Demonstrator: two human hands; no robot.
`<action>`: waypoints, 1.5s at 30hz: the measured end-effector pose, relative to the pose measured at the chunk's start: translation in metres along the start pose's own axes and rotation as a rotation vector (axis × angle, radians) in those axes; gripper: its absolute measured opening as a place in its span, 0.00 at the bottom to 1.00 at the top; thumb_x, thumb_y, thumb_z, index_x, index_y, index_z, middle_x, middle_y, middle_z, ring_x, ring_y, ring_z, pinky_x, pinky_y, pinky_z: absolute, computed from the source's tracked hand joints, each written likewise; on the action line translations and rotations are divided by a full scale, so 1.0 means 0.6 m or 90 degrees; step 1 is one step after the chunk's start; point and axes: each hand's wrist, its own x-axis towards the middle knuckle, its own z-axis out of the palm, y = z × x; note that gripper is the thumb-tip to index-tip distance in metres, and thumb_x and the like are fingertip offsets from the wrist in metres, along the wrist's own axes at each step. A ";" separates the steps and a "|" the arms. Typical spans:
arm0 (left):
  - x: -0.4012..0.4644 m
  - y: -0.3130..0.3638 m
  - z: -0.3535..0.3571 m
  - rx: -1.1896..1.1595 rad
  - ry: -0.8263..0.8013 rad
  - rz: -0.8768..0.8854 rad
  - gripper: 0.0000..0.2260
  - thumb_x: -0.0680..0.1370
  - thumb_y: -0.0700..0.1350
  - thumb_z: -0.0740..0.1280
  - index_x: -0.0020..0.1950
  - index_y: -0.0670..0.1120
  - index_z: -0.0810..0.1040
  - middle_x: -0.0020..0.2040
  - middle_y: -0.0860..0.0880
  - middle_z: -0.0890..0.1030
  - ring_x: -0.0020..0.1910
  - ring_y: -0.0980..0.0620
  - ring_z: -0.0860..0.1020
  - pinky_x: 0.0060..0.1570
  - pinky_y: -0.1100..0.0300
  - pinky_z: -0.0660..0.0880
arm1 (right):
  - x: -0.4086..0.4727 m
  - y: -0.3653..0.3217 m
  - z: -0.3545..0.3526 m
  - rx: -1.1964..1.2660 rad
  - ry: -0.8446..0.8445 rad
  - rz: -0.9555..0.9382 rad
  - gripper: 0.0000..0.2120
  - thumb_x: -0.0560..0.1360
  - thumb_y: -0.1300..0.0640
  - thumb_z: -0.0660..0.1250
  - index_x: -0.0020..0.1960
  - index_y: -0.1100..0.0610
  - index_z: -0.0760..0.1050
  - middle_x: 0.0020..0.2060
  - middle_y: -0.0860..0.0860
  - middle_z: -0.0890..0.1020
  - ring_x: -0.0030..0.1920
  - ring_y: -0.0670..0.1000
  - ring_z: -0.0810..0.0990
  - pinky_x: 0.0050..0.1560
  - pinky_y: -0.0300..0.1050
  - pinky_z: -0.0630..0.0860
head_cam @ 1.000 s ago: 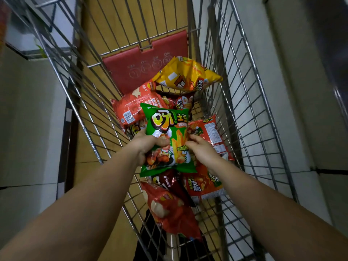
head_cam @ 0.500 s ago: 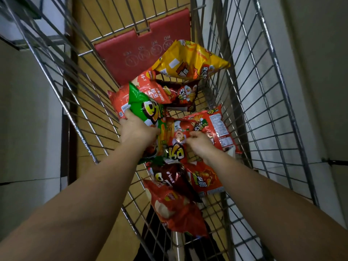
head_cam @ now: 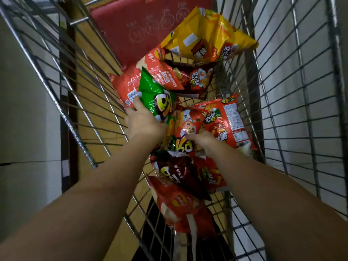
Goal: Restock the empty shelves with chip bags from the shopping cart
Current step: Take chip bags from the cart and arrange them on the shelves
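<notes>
1. both bare forearms reach down into a wire shopping cart point(head_cam: 293, 76), seen from above, with chip bags piled along its floor.
2. the left hand point(head_cam: 145, 123) grips a green chip bag point(head_cam: 154, 95), fingers curled over its near edge and the thumb lying along its left side; the bag is tilted up on edge, its top corner pointing toward the far end of the cart.
3. the right hand point(head_cam: 204, 141) pinches the lower edge of a red chip bag with a cartoon face point(head_cam: 188, 125), which lies just beside the green bag and touches it; the fingertips are tucked against the bag, so exactly how they close cannot be told.
4. to the right of that, a red chip bag with a white nutrition label point(head_cam: 227, 121) leans against the cart's right wall.
5. at the far end a yellow chip bag point(head_cam: 205, 36) sits on top of the pile, in front of the red plastic child-seat flap point(head_cam: 131, 21).
6. under the yellow one lie an orange-red bag point(head_cam: 160, 76) and a dark brown and red bag point(head_cam: 195, 80).
7. nearer the person, beneath the wrists, are a dark maroon chip bag point(head_cam: 184, 174) and a red lay's bag point(head_cam: 180, 202), partly overlapping.
8. wooden flooring point(head_cam: 90, 102) shows through the cart's wire floor and left side.
</notes>
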 end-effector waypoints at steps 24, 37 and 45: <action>-0.051 0.042 -0.029 0.136 0.011 0.204 0.45 0.70 0.48 0.75 0.77 0.51 0.49 0.68 0.42 0.64 0.68 0.42 0.64 0.65 0.43 0.63 | -0.059 0.013 -0.041 -0.048 0.176 -0.200 0.23 0.71 0.56 0.72 0.64 0.59 0.74 0.54 0.54 0.82 0.52 0.54 0.81 0.56 0.45 0.75; -0.064 0.046 -0.055 0.235 0.103 0.280 0.40 0.74 0.47 0.72 0.77 0.49 0.50 0.69 0.40 0.64 0.67 0.40 0.64 0.63 0.44 0.64 | -0.145 -0.140 -0.179 -0.707 0.102 -0.294 0.23 0.74 0.52 0.69 0.66 0.59 0.72 0.61 0.55 0.77 0.60 0.57 0.75 0.56 0.45 0.72; -0.052 0.042 -0.022 0.329 0.049 0.339 0.39 0.74 0.47 0.71 0.77 0.50 0.49 0.70 0.42 0.63 0.68 0.42 0.63 0.64 0.45 0.63 | -0.091 -0.121 -0.142 -0.922 -0.022 -0.240 0.26 0.72 0.51 0.70 0.68 0.58 0.71 0.64 0.56 0.74 0.63 0.57 0.73 0.63 0.48 0.71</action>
